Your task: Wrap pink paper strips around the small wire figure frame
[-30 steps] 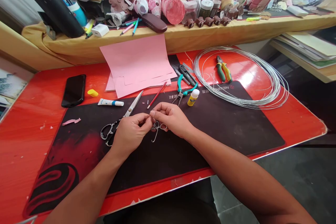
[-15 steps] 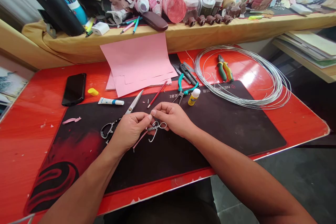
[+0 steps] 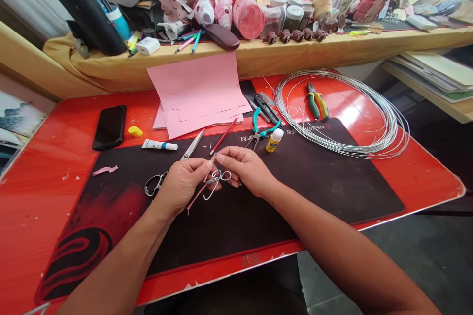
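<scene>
Between my two hands is a small bent-wire figure (image 3: 213,180) with silvery loops, a coiled middle and a leg wrapped in pink paper. My left hand (image 3: 186,179) is closed, thumb and forefinger pinching the figure's upper part. Facing it, my right hand (image 3: 246,167) pinches at nearly the same spot, its fingertips almost touching the left ones. The pinched part is mostly hidden by the fingers. Scissors (image 3: 192,145) lie partly behind my left hand. A red pencil (image 3: 223,136) rests just beyond the fingertips.
Beyond the hands are pink paper sheets (image 3: 199,91), teal-handled pliers (image 3: 256,130), a yellow glue bottle (image 3: 274,141) and a cutter knife (image 3: 266,108). A wire coil (image 3: 388,118) and green-yellow pliers (image 3: 318,102) lie right. A phone (image 3: 109,127), yellow cap (image 3: 135,131) and glue tube (image 3: 159,144) are left.
The wire figure has turned slightly, its hooked end shifting left and its loops tilting. Both hands keep their pinch. The whole view has shifted a little.
</scene>
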The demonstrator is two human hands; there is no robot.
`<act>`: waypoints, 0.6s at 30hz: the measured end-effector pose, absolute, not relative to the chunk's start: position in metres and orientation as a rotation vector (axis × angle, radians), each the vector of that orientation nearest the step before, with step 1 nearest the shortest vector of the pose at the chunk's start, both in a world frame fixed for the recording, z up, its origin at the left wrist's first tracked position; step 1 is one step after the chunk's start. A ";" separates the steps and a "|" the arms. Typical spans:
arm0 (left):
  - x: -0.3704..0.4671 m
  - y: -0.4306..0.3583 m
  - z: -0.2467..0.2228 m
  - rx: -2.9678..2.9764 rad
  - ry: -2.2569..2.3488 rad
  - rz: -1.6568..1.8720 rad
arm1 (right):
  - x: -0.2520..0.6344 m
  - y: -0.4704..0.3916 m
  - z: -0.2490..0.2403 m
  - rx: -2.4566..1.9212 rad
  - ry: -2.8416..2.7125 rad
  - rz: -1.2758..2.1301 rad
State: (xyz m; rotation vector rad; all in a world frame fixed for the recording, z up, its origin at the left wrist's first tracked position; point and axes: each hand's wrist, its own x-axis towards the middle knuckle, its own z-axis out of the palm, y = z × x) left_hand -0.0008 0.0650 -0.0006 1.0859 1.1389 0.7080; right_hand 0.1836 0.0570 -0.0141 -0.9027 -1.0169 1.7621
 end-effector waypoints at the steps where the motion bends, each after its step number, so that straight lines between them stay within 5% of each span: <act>1: -0.001 0.065 -0.001 1.074 1.128 0.702 | 0.183 0.057 -0.014 -0.903 -1.016 1.762; 18: 0.000 0.064 -0.006 1.063 1.116 0.708 | 0.181 0.057 -0.017 -0.905 -0.974 1.741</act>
